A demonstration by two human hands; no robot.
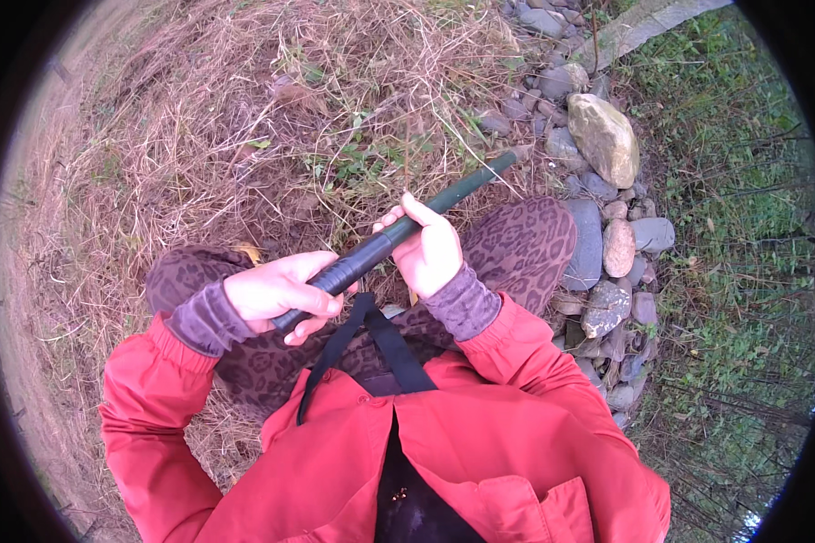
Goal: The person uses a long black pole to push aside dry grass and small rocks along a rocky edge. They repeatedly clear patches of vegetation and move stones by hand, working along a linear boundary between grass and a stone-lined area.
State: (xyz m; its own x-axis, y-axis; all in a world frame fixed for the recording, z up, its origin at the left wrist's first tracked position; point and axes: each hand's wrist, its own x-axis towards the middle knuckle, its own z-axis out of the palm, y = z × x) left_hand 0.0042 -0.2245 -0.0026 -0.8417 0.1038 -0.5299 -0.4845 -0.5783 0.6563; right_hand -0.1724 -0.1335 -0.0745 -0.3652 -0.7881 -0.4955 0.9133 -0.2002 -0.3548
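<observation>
A dark green pole (472, 184) with a black wrapped grip (343, 271) lies slantwise before me, its far end pointing up and to the right. My left hand (288, 290) holds the grip near its butt end, thumb across the top. Farther along, my right hand (424, 248) cradles the pole just past the grip, palm turned up and thumb raised beside it. The far tip (519, 151) looks greyish and blends into the grass. Below the grip, a black strap (394, 349) hangs in a loop from my front.
My bent knees, in leopard-patterned trousers (526, 237), flank the pole. Dry cut grass (197, 149) covers the ground ahead and left. A row of stones (584, 237), with one large pale boulder (604, 139), runs along the right, bordered by green undergrowth (727, 203). A pale slab (642, 30) lies beyond.
</observation>
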